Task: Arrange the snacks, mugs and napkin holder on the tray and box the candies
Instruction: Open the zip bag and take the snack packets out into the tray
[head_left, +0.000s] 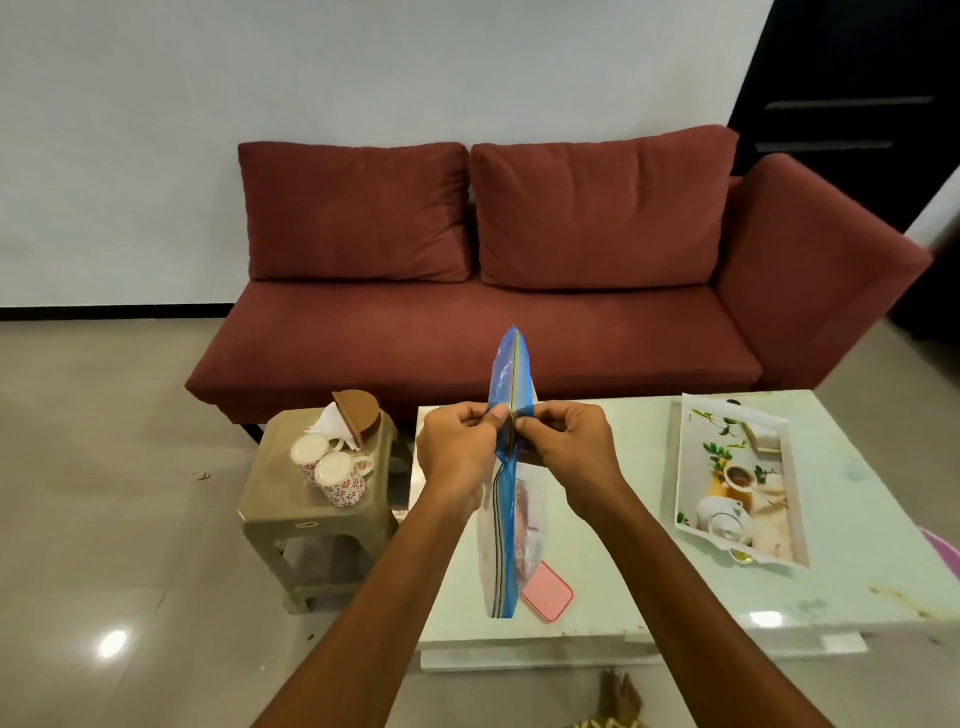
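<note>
1. The left hand (457, 449) and right hand (563, 447) each pinch one lip of the zip bag (506, 467), held above the near table (649, 613).
2. The bag looks light, limp and slick; gripping beside the seal seems best.

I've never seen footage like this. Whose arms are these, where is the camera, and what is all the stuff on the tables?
There is no machine here: a person wears a camera on their head, so the one picture looks forward and down along their own bare arms. The left hand and right hand pinch the top seal of a clear zip bag with a blue strip, held upright over the white table; something is inside, too blurred to name. On the table lie a picture-printed tray and a flat pink item. On the beige stool to the left stand two flowered mugs and a brown napkin holder. Behind is a red sofa.
</note>
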